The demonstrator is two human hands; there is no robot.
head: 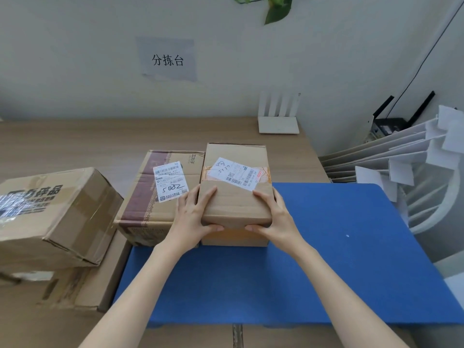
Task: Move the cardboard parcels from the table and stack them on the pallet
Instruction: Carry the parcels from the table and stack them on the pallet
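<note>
A small cardboard parcel with a white shipping label sits at the far left corner of the blue pallet. My left hand grips its near left corner, and my right hand grips its near right corner, thumbs on top. Touching its left side is a wider parcel with a dark red band and a label marked 5082. A big printed parcel rests further left on top of flat brown boxes.
The wooden table runs along the wall behind the parcels, with a white router at its back right. White folded sheets and a white chair stand to the right of the pallet.
</note>
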